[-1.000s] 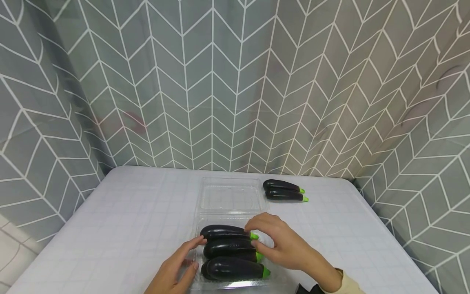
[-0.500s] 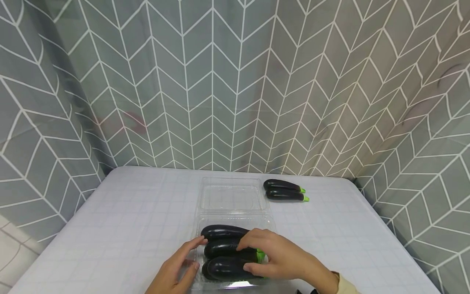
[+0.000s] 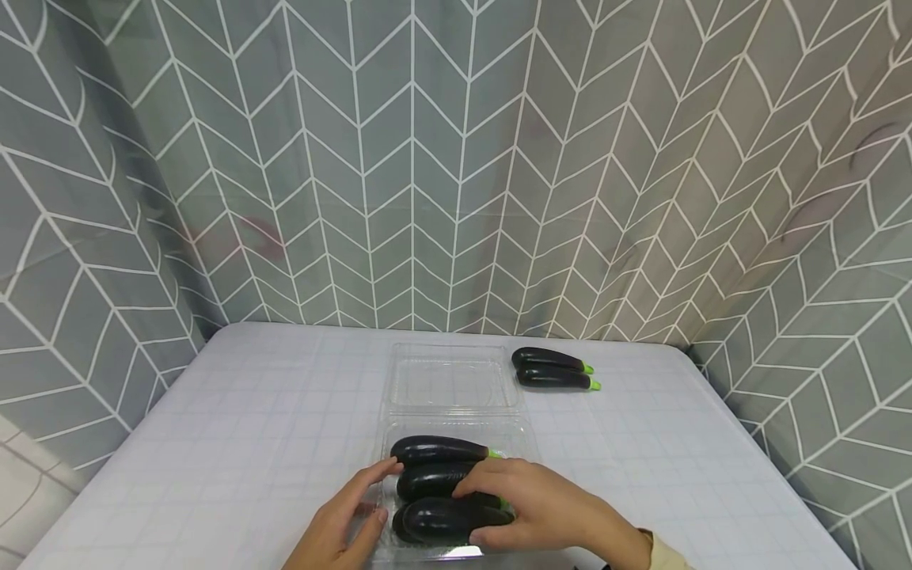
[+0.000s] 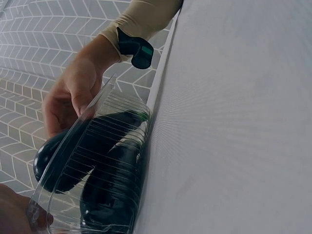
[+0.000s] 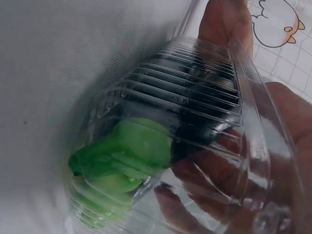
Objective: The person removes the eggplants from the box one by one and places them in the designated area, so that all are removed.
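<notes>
A clear plastic clamshell container [image 3: 511, 431] holds several dark eggplants with green stem ends. The front eggplant [image 3: 449, 520] lies on top of another one. My right hand [image 3: 541, 507] grips this front eggplant near its stem end, thumb on the near side and fingers on the far side. At the container's left end rests my left hand [image 3: 345, 518], fingers spread, with fingertips by the rim and the back eggplant [image 3: 435, 450]. Through the clear wall in the left wrist view, the upper eggplant [image 4: 51, 161] sits tilted above the others. Green stems [image 5: 141, 146] fill the right wrist view.
The container's lid [image 3: 454, 384] lies folded back on the white table [image 3: 271, 427]. Two more eggplants [image 3: 552, 376] lie side by side at the back right. Patterned grey curtains [image 3: 427, 198] stand behind and at both sides of the table.
My right hand has moved from the stem ends of the back and middle eggplants toward me, onto the front eggplant. The left hand has stayed in place.
</notes>
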Motion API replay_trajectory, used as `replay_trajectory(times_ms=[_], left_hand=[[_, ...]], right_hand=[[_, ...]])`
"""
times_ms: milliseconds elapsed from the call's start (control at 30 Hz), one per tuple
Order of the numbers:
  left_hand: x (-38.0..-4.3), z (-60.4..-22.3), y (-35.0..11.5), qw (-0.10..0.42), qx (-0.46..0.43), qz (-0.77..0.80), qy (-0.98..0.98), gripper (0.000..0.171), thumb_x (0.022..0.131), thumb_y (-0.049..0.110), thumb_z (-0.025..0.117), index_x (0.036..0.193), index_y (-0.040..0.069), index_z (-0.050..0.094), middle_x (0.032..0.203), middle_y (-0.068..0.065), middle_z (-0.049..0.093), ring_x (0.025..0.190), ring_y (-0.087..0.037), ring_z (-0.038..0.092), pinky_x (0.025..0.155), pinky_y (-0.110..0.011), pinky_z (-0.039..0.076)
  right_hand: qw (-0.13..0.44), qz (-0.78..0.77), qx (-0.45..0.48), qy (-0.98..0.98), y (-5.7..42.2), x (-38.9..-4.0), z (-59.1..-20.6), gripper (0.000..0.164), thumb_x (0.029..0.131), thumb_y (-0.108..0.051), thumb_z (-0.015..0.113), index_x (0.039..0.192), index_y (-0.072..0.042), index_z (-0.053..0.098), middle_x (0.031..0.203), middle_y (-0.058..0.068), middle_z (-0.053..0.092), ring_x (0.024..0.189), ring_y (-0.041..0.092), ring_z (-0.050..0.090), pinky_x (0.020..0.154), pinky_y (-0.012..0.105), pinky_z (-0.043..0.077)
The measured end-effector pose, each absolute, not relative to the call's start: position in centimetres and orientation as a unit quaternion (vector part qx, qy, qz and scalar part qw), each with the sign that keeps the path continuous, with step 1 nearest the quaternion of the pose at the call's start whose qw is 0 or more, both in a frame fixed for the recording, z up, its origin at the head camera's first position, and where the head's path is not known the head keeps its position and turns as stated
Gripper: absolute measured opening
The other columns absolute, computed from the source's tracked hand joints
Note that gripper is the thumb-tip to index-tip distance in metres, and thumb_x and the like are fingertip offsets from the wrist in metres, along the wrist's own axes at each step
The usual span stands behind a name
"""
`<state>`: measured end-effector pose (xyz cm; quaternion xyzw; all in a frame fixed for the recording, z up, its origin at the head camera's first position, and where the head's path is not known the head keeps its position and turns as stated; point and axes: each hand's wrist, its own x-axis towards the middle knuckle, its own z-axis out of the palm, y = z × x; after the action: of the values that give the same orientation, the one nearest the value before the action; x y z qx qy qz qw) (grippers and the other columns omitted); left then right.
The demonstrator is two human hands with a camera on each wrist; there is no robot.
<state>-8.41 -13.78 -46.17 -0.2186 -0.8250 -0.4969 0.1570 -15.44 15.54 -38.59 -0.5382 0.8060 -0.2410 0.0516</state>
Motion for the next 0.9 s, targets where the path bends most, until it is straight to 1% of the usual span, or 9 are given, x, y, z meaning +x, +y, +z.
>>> replay_trajectory(times_ms=[100,233,400,600,900], left_hand=[[-8.43,-46.21,-13.81,0.157,-0.22,-0.496,-0.825,0.065,0.089,-0.011,0.07,0.149,0.007,0.052,0.136,0.0,0.064,0.128,-0.02,0.059,0.079,-0.034,0.061],[-8.41,-46.23,-13.84,0.158,-0.223,-0.493,-0.826,0.065,0.089,-0.011,0.07,0.149,0.008,0.052,0.136,0.0,0.064,0.128,-0.02,0.059,0.079,-0.034,0.061],[-8.4,-46.26,-13.8,0.158,-0.221,-0.497,-0.824,0.066,0.089,-0.011,0.071,0.149,0.007,0.053,0.136,0.0,0.064,0.128,-0.018,0.059,0.078,-0.033,0.061],[-8.39,-46.26,-13.78,0.159,-0.222,-0.498,-0.823,0.066,0.088,-0.011,0.071,0.149,0.006,0.053,0.136,0.0,0.064,0.128,-0.018,0.059,0.078,-0.033,0.061],[-8.41,-46.16,-13.81,0.161,-0.222,-0.497,-0.823,0.065,0.089,-0.01,0.07,0.149,0.006,0.053,0.136,-0.001,0.065,0.128,-0.017,0.059,0.078,-0.033,0.061]], right_hand=[[0.061,-0.247,-0.532,0.807,15.47,-15.45,-38.53,0.033,0.098,-0.031,0.075,0.127,-0.017,0.07,0.124,-0.008,0.069,0.115,0.006,0.062,0.096,0.028,0.053],[0.058,-0.253,-0.536,0.803,15.4,-15.46,-38.64,0.033,0.097,-0.029,0.076,0.127,-0.016,0.07,0.123,-0.008,0.069,0.114,0.005,0.063,0.095,0.027,0.053],[0.042,-0.254,-0.54,0.802,15.37,-15.36,-38.82,0.033,0.097,-0.028,0.076,0.127,-0.017,0.07,0.123,-0.008,0.069,0.114,0.004,0.062,0.095,0.027,0.052],[0.035,-0.263,-0.537,0.8,15.4,-15.23,-38.76,0.033,0.096,-0.027,0.077,0.128,-0.018,0.069,0.12,-0.009,0.068,0.108,0.002,0.061,0.092,0.024,0.052],[0.003,-0.281,-0.552,0.785,15.37,-15.34,-38.68,0.035,0.096,-0.026,0.076,0.128,-0.016,0.067,0.119,-0.008,0.066,0.107,0.002,0.062,0.093,0.02,0.051]])
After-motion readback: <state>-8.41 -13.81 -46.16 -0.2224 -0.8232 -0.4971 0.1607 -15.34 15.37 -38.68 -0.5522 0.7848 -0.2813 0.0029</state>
